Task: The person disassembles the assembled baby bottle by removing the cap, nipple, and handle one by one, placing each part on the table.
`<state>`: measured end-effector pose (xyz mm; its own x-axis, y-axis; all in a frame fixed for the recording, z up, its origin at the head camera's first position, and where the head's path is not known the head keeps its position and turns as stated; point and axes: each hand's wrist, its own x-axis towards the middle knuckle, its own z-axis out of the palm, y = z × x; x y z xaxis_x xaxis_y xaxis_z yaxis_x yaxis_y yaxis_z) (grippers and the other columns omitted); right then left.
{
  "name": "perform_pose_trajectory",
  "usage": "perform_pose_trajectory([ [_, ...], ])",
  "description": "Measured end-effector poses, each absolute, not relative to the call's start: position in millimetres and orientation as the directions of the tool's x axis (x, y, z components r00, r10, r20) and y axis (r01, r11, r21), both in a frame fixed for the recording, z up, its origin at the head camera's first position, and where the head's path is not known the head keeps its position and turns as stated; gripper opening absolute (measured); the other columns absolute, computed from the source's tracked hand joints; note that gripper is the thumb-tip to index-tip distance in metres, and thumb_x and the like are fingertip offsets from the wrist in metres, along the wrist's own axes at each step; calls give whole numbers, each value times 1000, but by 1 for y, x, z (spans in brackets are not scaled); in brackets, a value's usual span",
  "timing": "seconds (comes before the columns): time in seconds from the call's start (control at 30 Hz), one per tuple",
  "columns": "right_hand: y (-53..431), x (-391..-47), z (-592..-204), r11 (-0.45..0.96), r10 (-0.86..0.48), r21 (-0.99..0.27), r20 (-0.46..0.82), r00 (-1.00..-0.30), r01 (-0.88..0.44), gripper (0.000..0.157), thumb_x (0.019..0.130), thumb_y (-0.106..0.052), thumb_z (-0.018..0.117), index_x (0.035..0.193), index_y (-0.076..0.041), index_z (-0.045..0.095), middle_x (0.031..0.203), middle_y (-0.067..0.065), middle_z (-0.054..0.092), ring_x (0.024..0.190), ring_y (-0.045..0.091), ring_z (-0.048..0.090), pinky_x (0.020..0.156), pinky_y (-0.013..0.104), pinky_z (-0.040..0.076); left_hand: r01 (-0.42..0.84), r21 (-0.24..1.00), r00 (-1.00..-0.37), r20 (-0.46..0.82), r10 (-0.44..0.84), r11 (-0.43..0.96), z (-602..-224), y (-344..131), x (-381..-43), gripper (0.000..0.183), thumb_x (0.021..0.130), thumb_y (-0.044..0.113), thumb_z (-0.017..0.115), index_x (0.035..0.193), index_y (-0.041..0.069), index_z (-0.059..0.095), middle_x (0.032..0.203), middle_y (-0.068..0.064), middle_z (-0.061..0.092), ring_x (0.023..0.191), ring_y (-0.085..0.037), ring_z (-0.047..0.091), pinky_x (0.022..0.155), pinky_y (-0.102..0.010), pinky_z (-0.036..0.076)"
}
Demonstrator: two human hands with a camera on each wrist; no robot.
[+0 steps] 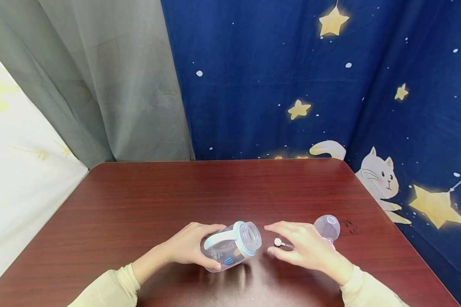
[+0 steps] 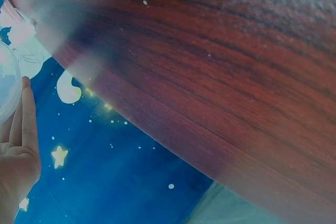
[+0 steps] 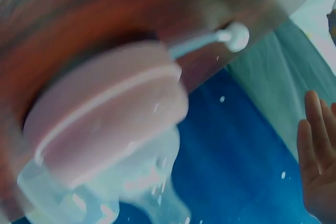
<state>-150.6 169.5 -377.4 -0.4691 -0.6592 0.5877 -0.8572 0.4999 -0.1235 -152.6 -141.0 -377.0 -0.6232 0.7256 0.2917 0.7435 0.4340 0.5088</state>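
Note:
My left hand (image 1: 186, 245) grips a clear baby bottle (image 1: 230, 255) with light blue handles and collar. The bottle is tilted, its uncapped threaded mouth facing right. At the left edge of the left wrist view, part of the round clear bottle (image 2: 8, 82) shows beside the hand. My right hand (image 1: 307, 245) has its thumb and fingers spread apart, holding nothing. Near it is a straw with a white ball end (image 1: 278, 242). In the right wrist view the straw comes out of a pink cap ring (image 3: 115, 114) with a translucent nipple (image 3: 149, 161); the hand hides most of these in the head view.
A clear dome cover (image 1: 327, 227) sits just beyond the right hand, with small dark marks (image 1: 349, 226) on the tabletop beside it. The brown wooden table (image 1: 199, 192) ends at grey and starry blue curtains (image 1: 261, 85).

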Motion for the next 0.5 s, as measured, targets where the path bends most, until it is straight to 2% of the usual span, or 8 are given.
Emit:
perform_pose_trajectory([
  [0.17,160,-145,-387,518,-679,-206,490,-546,-830,49,74,-47,64,114,-20,56,98,-11,59,70,-2,53,60,22,44,744,505,-626,296,722,438,-376,-141,-153,69,63,55,69,117,15,53,90,14,58,73,1,52,60,-17,43],
  [0.37,150,-142,-395,482,-687,-236,496,-531,-844,45,74,-47,64,108,-19,58,93,-13,58,73,1,53,59,23,44,756,492,-615,310,725,431,-377,-140,-153,68,63,56,69,116,17,53,89,15,58,71,1,52,60,-15,42],
  [0.5,146,-142,-397,469,-674,-254,516,-529,-846,37,74,-45,65,101,-20,59,87,-15,57,67,-1,50,56,18,41,759,489,-614,316,724,430,-377,-139,-153,68,63,56,69,116,17,53,89,15,58,71,2,52,60,-15,42],
])
